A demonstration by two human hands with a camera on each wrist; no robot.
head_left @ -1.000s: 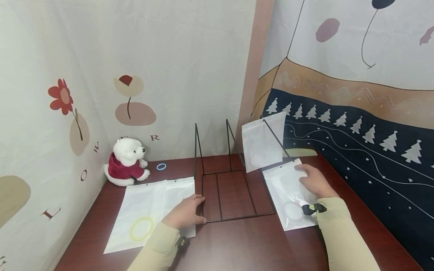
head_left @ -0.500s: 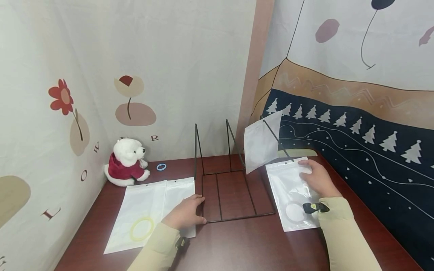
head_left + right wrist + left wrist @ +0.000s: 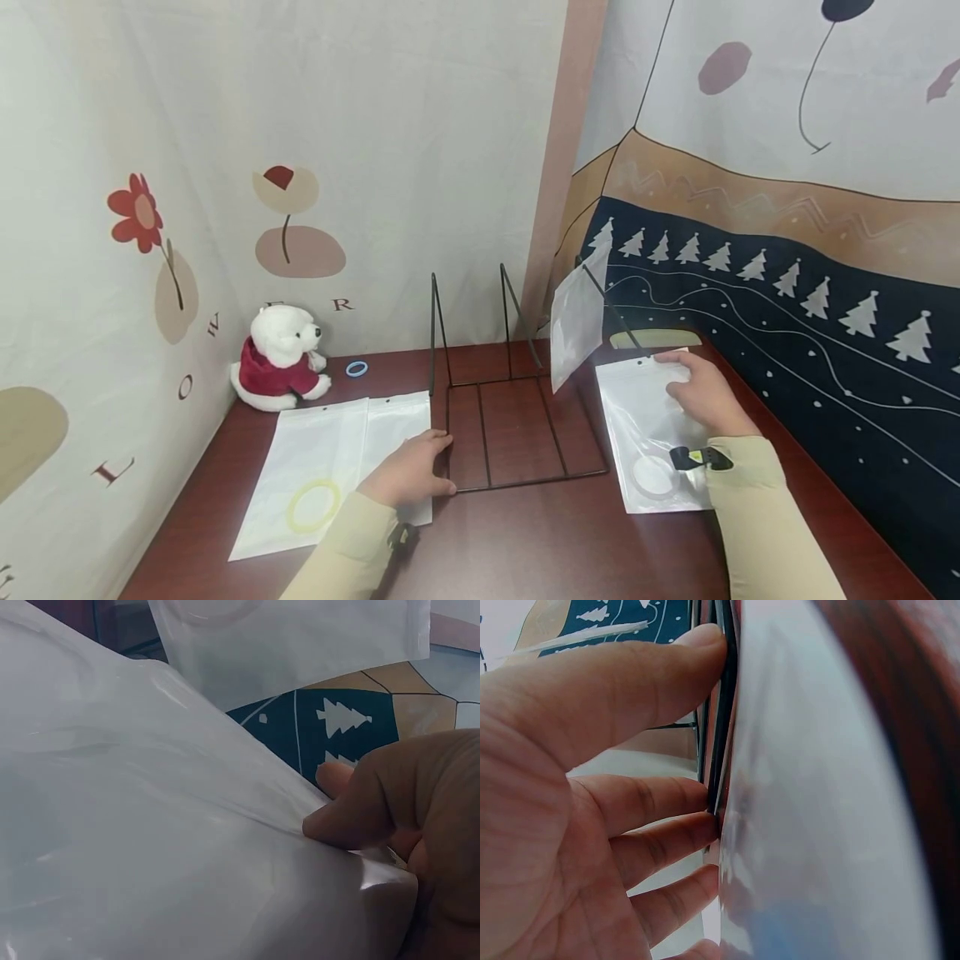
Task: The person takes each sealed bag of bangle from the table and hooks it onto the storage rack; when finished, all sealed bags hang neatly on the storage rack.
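A black wire rack [image 3: 484, 433] with upright prongs stands on the table. My left hand [image 3: 408, 471] rests at its left side, thumb and fairly straight fingertips touching the wire in the left wrist view. My right hand [image 3: 705, 396] pinches the upper right edge of a white zip bag [image 3: 630, 417] between thumb and fingers. That bag has a hole near its top and a pale ring low inside. Its hole sits close to the front tip of the rack's right prong [image 3: 613, 310]. Another white zip bag [image 3: 577, 325] hangs farther back on this prong, turned at an angle.
Two white zip bags [image 3: 315, 450] lie overlapping on the table left of the rack, one with a yellow ring [image 3: 290, 512] in it. A plush bear [image 3: 277, 371] in a red coat sits behind them, with a small blue ring [image 3: 357, 369] beside it. Printed cloth walls close in the back and sides.
My right hand has shifted slightly right with the zip bag, which now hangs straighter. The hanging bag has swung round to a more edge-on angle. My left hand stays where it was.
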